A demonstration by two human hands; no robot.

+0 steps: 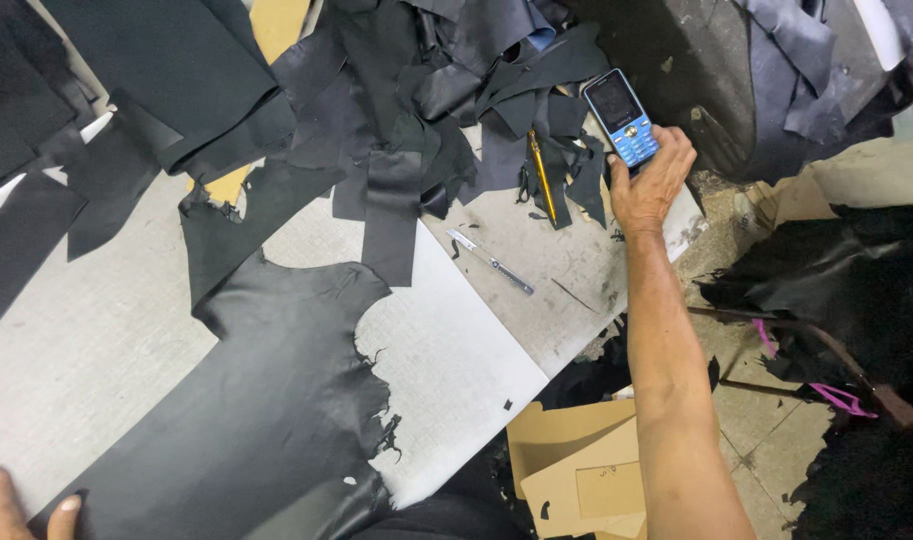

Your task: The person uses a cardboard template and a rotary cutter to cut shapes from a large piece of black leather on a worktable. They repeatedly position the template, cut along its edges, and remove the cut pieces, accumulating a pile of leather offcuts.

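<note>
Right hand has its fingers wrapped around a blue phone, long axis pointing up and away past the fingertips. Left hand lies flat, fingers loose, pinning the black leather sheet on the table.

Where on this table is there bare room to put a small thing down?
One bare patch lies on the white board, between the big black leather sheet and the knife. Another lies left of that sheet, above the left hand. The far side is crowded with leather scraps, where the right hand holds a blue phone.
</note>
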